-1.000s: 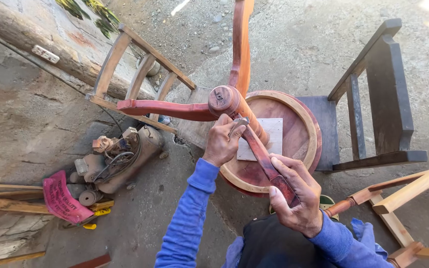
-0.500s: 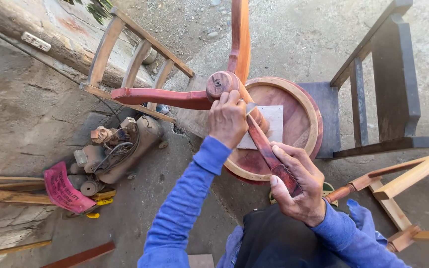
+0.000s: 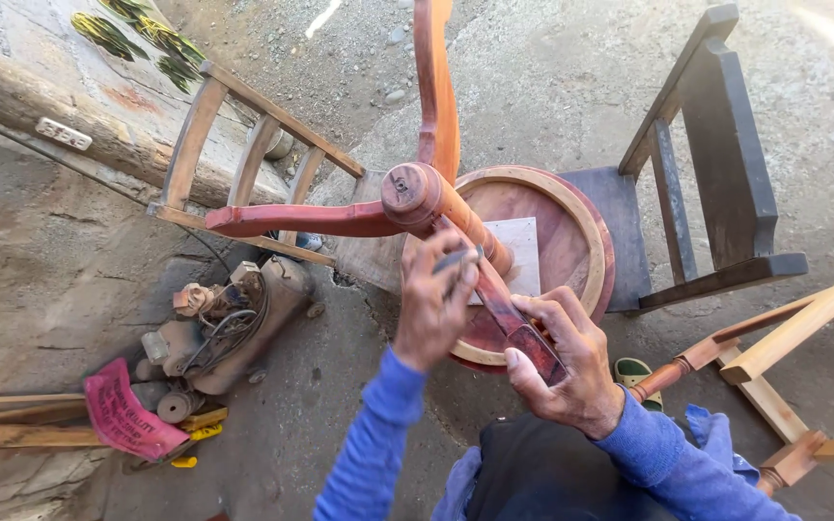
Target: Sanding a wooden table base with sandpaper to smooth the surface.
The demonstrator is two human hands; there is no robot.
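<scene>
Your left hand (image 3: 433, 307) had slid a little down the curved table leg (image 3: 494, 299) since the earlier frame, its fingers closed on a small dark scrap, apparently sandpaper (image 3: 458, 259), pressed against the wood. Just below it, your right hand (image 3: 564, 362) wrapped tightly round the leg's foot, wrist bent, above the round red tabletop (image 3: 571, 241).

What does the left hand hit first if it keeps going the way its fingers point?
The left hand points up and right along the red leg. First in line looks like the turned central column, though depth is unclear.
</scene>
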